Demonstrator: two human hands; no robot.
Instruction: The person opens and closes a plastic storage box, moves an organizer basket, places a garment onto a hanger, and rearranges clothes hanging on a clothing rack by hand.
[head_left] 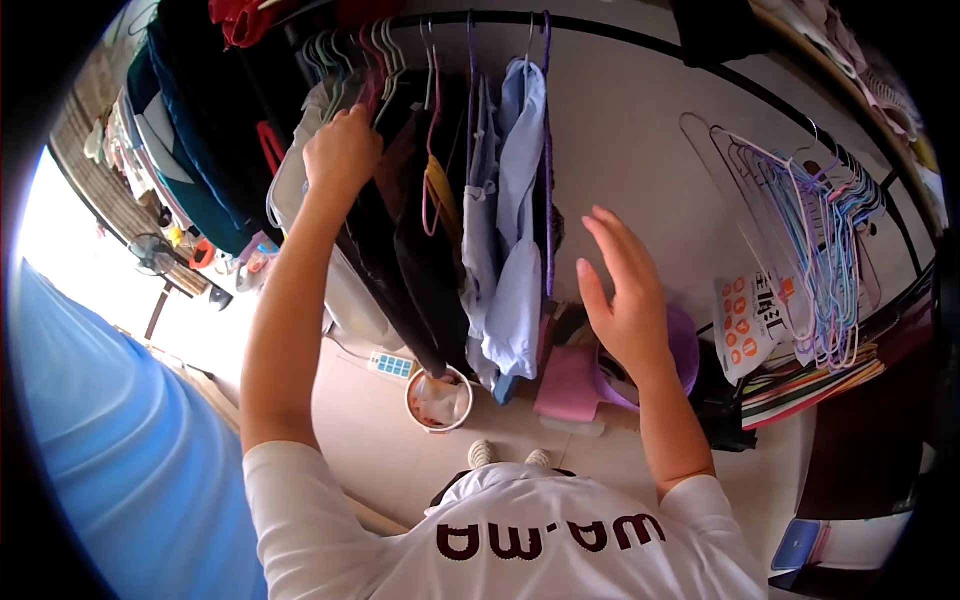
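Note:
Up at the rail, my left hand (343, 150) is closed at the shoulders of the hung clothes, around a clothes hanger (372, 75) whose exact outline the fingers partly hide. Dark garments (405, 235) hang just right of and below that hand. My right hand (625, 300) is held out in the air, fingers apart, with nothing in it. To its left hang light blue garments (515, 220) between purple hangers (548, 180). A pink hanger (430, 200) with something yellow on it dangles between the dark and the blue clothes.
A black rail (610, 32) curves overhead. Many bare hangers (830, 240) bunch at the right, beside a printed plastic bag (748, 325). Below are a lined waste bin (438, 425), a power strip (391, 365), a purple basin (683, 345) and a pink item (568, 385). Blue cloth (120, 430) fills the lower left.

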